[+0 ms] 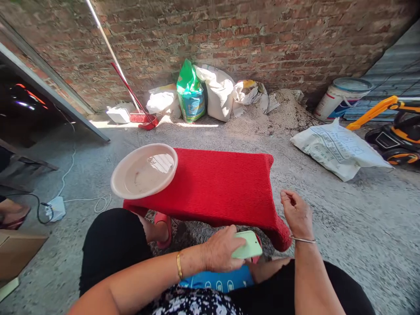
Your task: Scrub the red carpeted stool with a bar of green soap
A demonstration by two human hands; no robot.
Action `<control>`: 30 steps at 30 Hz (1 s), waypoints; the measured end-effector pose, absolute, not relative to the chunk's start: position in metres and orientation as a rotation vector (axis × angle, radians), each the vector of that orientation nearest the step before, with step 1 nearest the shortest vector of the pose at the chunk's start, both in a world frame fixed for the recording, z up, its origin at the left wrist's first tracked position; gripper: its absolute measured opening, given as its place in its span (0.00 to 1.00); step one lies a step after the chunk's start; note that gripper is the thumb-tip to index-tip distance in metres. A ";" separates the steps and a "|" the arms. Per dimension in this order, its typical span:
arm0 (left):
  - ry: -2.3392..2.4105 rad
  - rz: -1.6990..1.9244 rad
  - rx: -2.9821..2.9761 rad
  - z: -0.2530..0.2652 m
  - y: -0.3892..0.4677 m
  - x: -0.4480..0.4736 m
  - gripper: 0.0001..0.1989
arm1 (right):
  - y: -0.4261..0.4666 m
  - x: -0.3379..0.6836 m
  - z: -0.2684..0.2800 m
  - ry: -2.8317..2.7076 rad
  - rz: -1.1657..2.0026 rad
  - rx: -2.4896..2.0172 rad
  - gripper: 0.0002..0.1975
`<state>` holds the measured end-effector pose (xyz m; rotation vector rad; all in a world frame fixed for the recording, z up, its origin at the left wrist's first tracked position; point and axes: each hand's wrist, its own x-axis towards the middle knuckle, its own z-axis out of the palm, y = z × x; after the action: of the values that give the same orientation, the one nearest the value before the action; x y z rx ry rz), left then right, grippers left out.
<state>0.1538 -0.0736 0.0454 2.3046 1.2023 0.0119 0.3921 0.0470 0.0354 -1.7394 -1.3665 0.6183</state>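
Observation:
My left hand (223,248) is closed around a flat, light green rounded piece (250,245) with a small hole near its far end; its underside is hidden. It is above my lap, just in front of the red cloth (223,181) draped over a low bench. My right hand (297,213) hovers beside the cloth's right edge, apart from it, with fingers curled to the thumb. Whatever those fingers may hold is hidden. On the bench's left end, a pale pink basin (120,181) holds water. Below my left hand lies a blue item with white lettering (219,280).
Sacks, including a green and blue one (193,98), lean against the brick wall. A white sack (339,146) and an orange-black toy vehicle (398,129) are at right, near a bucket (343,98). A power strip (56,209) and a cardboard box (21,253) are at left.

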 end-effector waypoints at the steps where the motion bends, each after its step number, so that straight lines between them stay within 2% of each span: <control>1: 1.234 -0.021 2.218 0.049 -0.073 0.139 0.19 | 0.042 0.388 0.036 -1.415 0.686 -1.695 0.30; 6: 1.193 -0.073 2.104 0.071 -0.062 0.087 0.20 | -0.004 0.333 0.046 -1.792 1.215 -1.339 0.22; 10: 1.076 -0.026 2.123 0.083 -0.050 0.067 0.19 | -0.041 0.282 0.049 -2.048 1.485 -1.059 0.25; 13: 1.033 0.010 2.134 0.083 -0.044 0.055 0.17 | -0.054 0.261 0.044 -2.077 1.613 -1.053 0.27; 22: 0.903 -0.011 1.989 0.042 -0.038 0.016 0.15 | -0.077 0.229 0.027 -1.990 1.739 -1.180 0.33; 30: 0.841 0.244 1.933 0.074 -0.041 -0.004 0.17 | -0.087 0.209 0.033 -1.733 1.733 -1.264 0.34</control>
<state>-0.0045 -0.0406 0.0735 1.9328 0.8415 0.2440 0.2093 -0.0867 0.0331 -1.2638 -1.7331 1.7326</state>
